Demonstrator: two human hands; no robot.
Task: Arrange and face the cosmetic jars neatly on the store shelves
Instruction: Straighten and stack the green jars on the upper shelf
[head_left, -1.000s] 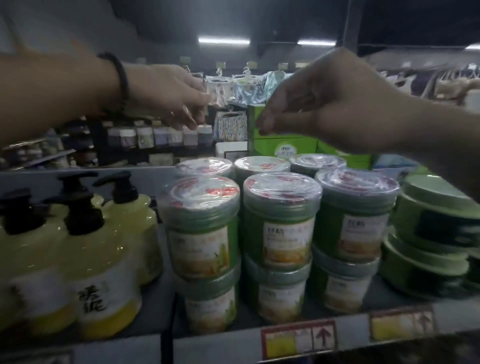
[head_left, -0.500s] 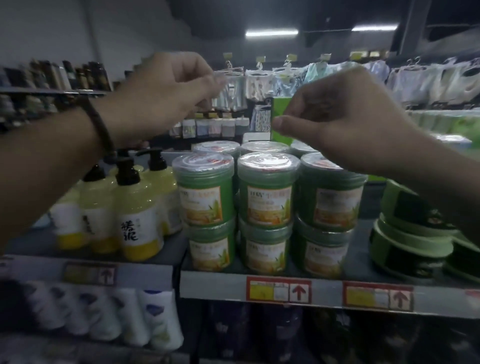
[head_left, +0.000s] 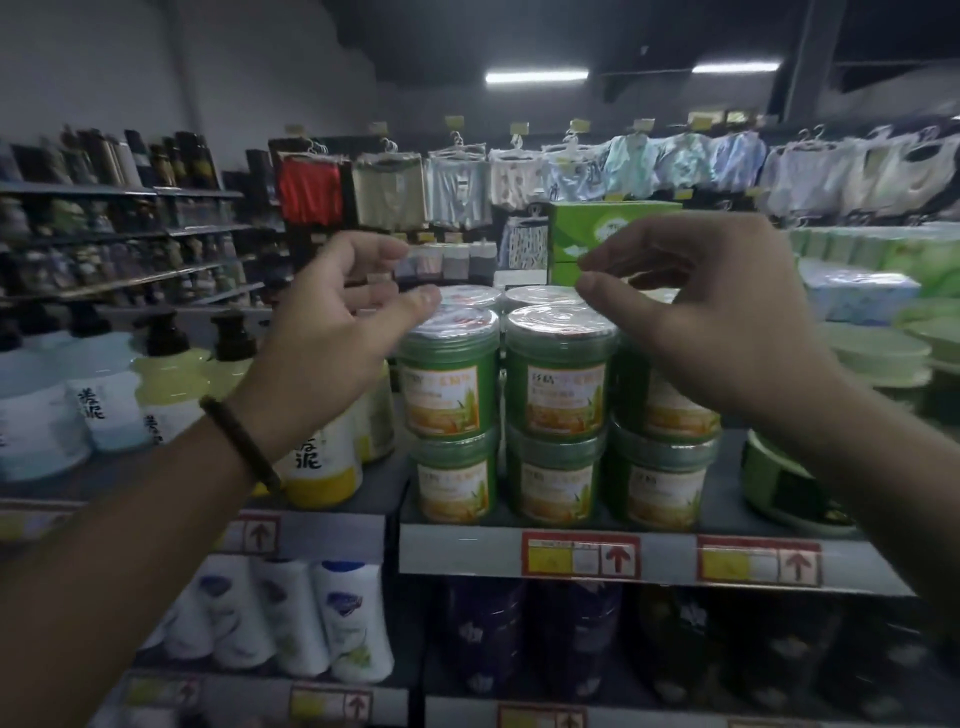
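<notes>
At far left, rows of dark bottles (head_left: 104, 218) on distant shelving, blurred. Nearer, on the left shelf bay (head_left: 337, 535), pale blue pump bottles (head_left: 47, 405), then yellow pump bottles (head_left: 171, 384) with black pumps, all upright. One level below, white squeeze bottles (head_left: 291, 618). Across these, a bare forearm with a dark beaded bracelet (head_left: 241, 447) at the wrist.

Left grip (head_left: 332, 332) raised at the upper left corner of the jar stack, fingers loosely curved, thumb and forefinger well apart, holding nothing. Thumb tip close over the lid of the top left jar (head_left: 449, 384); contact impossible to judge.

On the middle shelf bay (head_left: 457, 551), green cosmetic jars (head_left: 556, 483) stacked two high and three across at the front, with more behind showing only clear-wrapped lids. Front labels turned outward, columns just beside one another. Top right jar (head_left: 670, 410) partly hidden behind the right wrist. Along the shelf edge, price tags (head_left: 579, 553) with red arrows. Dark purple containers (head_left: 483, 634) underneath, dim. Behind the stack, a green carton (head_left: 613, 234).

Right grip (head_left: 727, 322) hovering at the stack's upper right, fingers curled, thumb and forefinger tips nearly meeting above the top middle jar (head_left: 558, 379), nothing seen between them.

Farther right, flat round green tubs (head_left: 779, 478) on the same level, paler ones (head_left: 883, 353) beyond. Along the back wall, garments (head_left: 467, 187) on hangers.
</notes>
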